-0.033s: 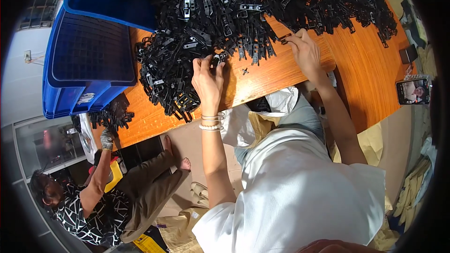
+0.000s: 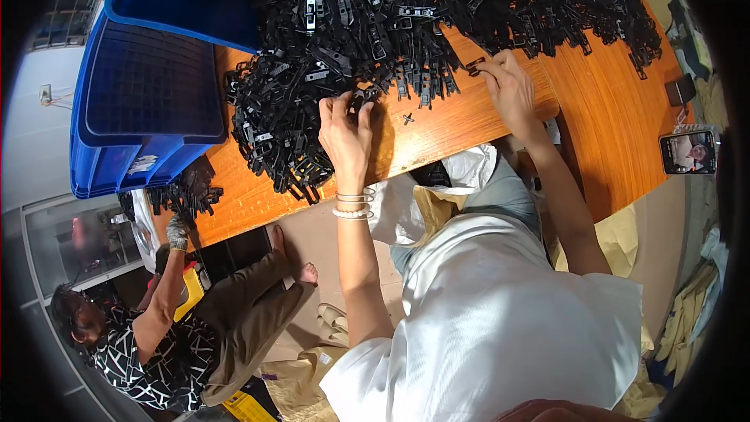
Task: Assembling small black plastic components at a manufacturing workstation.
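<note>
The orange wooden table [image 2: 484, 117] runs across the room, and a huge heap of black plastic clips [image 2: 406, 16] covers most of it. Stacked blue crates [image 2: 148, 94] sit at the left end. A second person [image 2: 156, 328] sits low on the floor beside them, gloved hand on a smaller bunch of clips [image 2: 187, 187]. Now the hands: the left hand [image 2: 345, 129] is at the heap's near edge, grip pressed together, pinching a black clip [image 2: 355, 98]. The right hand [image 2: 512, 86] lies further right, fingers pinching a single clip [image 2: 474, 66] against the table. A phone [image 2: 687, 152] sits at the far right.
</note>
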Available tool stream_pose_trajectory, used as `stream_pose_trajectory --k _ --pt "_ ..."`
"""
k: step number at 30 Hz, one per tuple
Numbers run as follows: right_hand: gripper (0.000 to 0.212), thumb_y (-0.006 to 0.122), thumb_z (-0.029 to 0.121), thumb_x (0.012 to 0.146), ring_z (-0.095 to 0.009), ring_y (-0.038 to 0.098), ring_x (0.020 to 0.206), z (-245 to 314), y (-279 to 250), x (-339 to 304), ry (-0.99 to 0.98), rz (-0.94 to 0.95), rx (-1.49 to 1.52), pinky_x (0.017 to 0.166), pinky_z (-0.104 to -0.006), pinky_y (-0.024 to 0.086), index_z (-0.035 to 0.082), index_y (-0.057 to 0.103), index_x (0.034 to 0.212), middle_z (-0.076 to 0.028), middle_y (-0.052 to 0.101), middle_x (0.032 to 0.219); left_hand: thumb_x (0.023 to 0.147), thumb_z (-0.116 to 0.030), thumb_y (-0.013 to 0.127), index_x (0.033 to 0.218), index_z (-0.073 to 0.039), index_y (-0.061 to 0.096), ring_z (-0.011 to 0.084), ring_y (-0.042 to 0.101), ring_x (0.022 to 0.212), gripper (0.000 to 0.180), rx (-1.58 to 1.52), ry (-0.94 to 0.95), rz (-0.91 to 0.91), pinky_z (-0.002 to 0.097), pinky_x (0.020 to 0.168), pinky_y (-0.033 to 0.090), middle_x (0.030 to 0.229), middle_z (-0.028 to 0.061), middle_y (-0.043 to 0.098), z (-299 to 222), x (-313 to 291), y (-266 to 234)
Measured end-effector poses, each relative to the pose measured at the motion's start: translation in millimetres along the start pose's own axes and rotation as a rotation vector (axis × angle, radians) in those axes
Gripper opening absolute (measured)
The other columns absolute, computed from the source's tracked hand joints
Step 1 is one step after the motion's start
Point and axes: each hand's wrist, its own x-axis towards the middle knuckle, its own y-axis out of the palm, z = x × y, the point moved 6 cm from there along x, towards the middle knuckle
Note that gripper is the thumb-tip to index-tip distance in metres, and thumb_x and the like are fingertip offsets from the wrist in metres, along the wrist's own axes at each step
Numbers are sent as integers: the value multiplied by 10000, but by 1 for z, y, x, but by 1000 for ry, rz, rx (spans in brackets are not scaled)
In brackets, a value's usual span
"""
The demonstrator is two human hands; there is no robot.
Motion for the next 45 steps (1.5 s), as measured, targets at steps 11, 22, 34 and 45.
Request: stream_pose_trajectory --k 11,22,34,45 --pt "168 610 -45 672 -191 523 780 70 -32 -17 -149 69 553 618 -257 418 7 613 831 -91 540 869 729 112 553 1000 29 472 133 561 857 295 -1243 -209 329 212 693 480 984 118 567 -53 -37 52" --pt "136 595 -2 690 -179 500 813 69 -44 -19 -54 112 555 631 -257 384 48 633 810 -76 530 939 840 -100 456 1088 60 461 126 546 669 296 -1714 -497 564 210 519 457 870 101 563 -58 -46 65" --pt "144 590 26 681 -237 495 921 80 -41 -25 -356 400 634 772 -327 376 39 597 824 -103 536 976 860 -117 404 877 82 516 104 362 287 229 -1925 -724 1030 184 261 289 502 103 480 -73 -64 76" --pt "90 529 33 777 -65 435 661 18 -43 -38 362 -68 1070 609 -183 348 -44 567 805 -50 515 879 665 -71 627 696 47 587 257 538 527 129 -119 65 126 326 526 427 715 184 578 -62 5 87"
